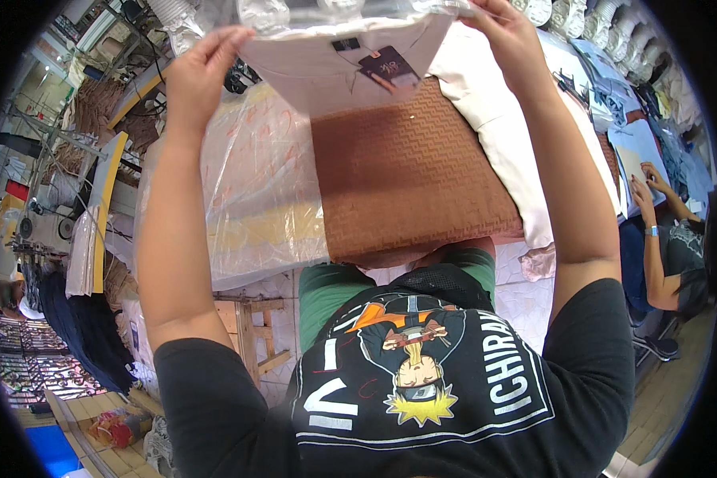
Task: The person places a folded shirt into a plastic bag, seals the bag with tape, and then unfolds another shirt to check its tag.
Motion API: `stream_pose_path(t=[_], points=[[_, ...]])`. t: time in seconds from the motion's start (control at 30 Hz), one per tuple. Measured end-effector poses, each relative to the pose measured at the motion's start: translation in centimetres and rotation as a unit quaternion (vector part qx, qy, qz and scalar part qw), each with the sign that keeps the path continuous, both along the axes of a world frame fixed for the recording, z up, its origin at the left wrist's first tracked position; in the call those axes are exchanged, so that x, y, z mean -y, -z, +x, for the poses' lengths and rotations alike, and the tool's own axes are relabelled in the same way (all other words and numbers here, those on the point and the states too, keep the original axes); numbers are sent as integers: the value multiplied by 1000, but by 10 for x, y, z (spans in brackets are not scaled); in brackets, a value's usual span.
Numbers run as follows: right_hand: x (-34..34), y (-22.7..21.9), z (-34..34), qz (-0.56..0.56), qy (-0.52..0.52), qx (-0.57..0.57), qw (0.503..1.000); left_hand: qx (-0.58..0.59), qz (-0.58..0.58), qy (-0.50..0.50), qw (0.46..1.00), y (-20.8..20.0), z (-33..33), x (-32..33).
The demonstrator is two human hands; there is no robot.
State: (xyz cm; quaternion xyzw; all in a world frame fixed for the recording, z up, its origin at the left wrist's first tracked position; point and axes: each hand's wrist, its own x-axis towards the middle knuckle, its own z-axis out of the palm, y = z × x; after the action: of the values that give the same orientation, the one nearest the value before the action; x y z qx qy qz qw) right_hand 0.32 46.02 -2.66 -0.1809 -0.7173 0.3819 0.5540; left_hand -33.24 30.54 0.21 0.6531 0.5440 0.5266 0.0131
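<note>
Likely soft and slippery, the folded white garment (307,68) and clear film (327,17) are best finger-pinched at corners, as by left hand (203,72) and right hand (511,36).

Clear plastic (350,11) partly beyond the upper edge.

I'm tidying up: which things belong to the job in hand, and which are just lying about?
In use, between left hand and right hand:
folded pale garment
dark tag
clear plastic

Apparently lying about:
dark cloth
blue object, lower left
yellow-edged board
</note>
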Motion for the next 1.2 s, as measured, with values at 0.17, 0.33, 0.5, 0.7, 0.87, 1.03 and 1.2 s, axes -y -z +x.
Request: stream_pose_path(t=[0.17, 0.33, 0.5, 0.7, 0.87, 1.03, 1.2], points=[[63, 88, 20, 108, 141, 158, 971, -145, -3, 21, 989, 108, 3, 38], [109, 178, 54, 95, 121, 385, 910, -243, -167, 48, 954, 204, 23, 102], [80, 143, 61, 30, 180, 312, 932, -115, -147, -35, 982, 180, 7, 71], [-22, 134, -74, 98, 173, 248, 948, -10, -75, -32, 997, 162, 47, -98], [-34, 183, -150, 130, 238, 410, 871, -137, -229, -183, 946, 222, 77, -137], [-33, 207, -142, 118, 264, 449, 845, -174, -232, -219, 932, 234, 84, -126], [-27, 209, -144, 122, 289, 464, 828, -192, -271, -235, 914, 233, 83, -123]])
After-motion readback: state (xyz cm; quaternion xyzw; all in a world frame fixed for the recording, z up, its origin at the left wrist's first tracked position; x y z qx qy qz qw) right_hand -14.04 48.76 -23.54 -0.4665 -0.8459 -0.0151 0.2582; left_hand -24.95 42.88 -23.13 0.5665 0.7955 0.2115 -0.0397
